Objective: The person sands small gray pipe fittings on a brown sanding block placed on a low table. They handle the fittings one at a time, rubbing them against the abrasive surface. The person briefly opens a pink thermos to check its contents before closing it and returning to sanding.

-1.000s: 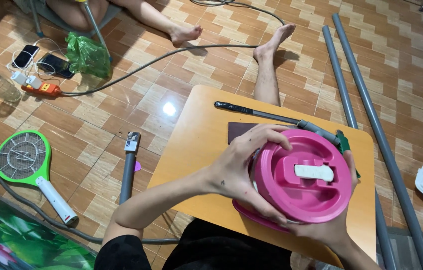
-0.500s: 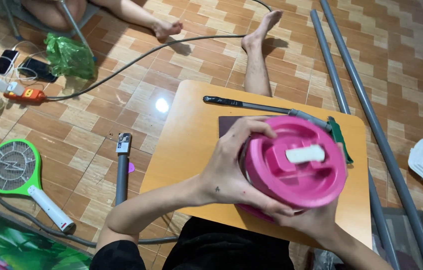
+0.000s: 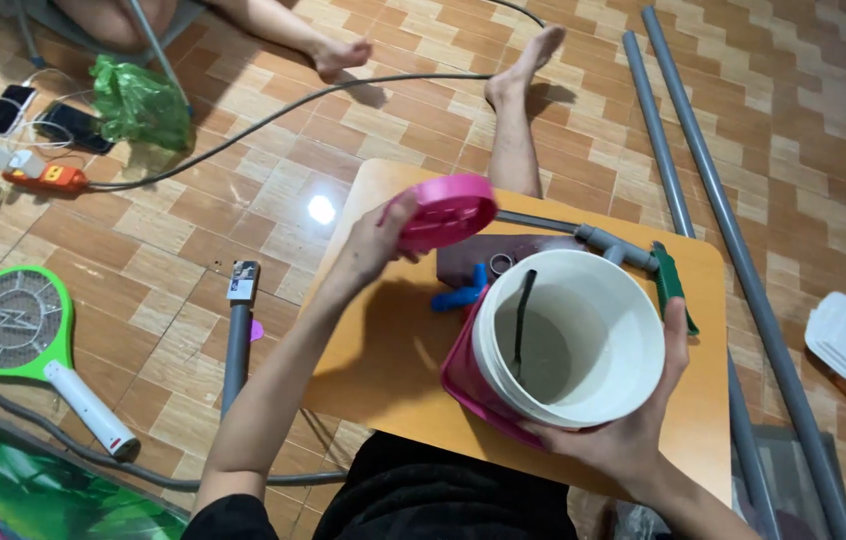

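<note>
The pink container [image 3: 468,375] with its white inner bucket [image 3: 571,340] stands tilted at the near edge of the wooden surface [image 3: 383,350], its open mouth turned up toward the camera. A dark stick-like piece [image 3: 523,315] leans inside the bucket against its wall. The right hand [image 3: 633,420] cups the bucket from below and from the right side, thumb laid along the rim, fingers wrapped under the pink shell, so it is grasping the container. The pink lid [image 3: 443,210] is off the container and held up and to the left of it, above the far left corner of the surface, tilted on edge. The left hand [image 3: 373,240] is closed on the lid's lower edge, gripping it.

Just behind the container lie a blue plastic fitting [image 3: 463,292], a dark flat pad [image 3: 503,255], a grey pipe piece with an elbow joint [image 3: 593,238] and a green-handled tool [image 3: 671,285] to the container's right. Beyond the surface, past the container, a bare leg and foot [image 3: 518,100] stretch over the tiled floor [image 3: 243,150]. Two long grey pipes [image 3: 713,190] run along the floor to the right of the container, with a white box [image 3: 843,335] further right. To the container's left lie a short grey tube [image 3: 236,330], a green racket-shaped swatter [image 3: 13,325], a black cable [image 3: 273,115], a green plastic bag [image 3: 138,100], an orange power strip [image 3: 48,178] and phones [image 3: 38,115].
</note>
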